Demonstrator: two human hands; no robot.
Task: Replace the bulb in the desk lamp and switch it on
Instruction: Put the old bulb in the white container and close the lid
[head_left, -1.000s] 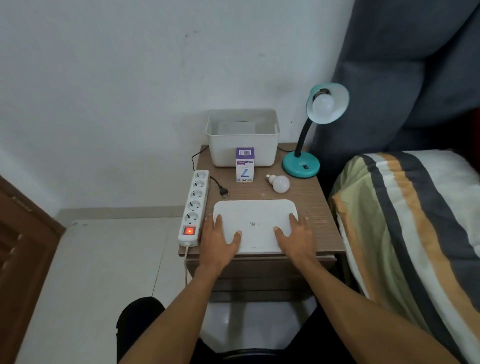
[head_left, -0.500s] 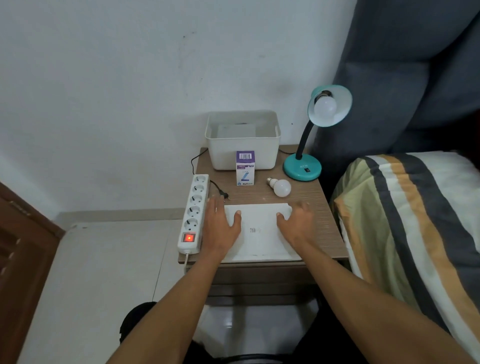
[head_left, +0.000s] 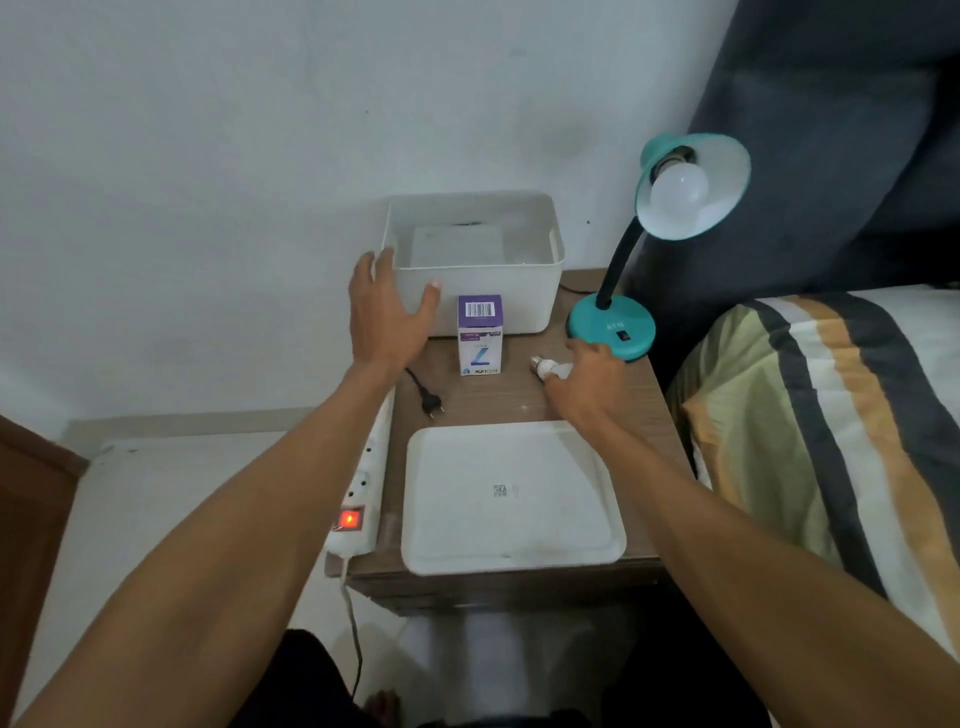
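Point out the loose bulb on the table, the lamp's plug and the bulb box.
loose bulb (head_left: 546, 367), head view, on its white neck beside the screw base.
lamp's plug (head_left: 432, 404), head view, on the black plug body.
bulb box (head_left: 479, 343), head view, on its front face.

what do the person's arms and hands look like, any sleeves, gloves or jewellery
Both arms are bare along their whole visible length: no sleeves or cuffs show. The left hand and right hand wear no gloves, and no rings, watch or wristband can be seen. A thumbnail shows on the left hand; the fingers look unadorned.
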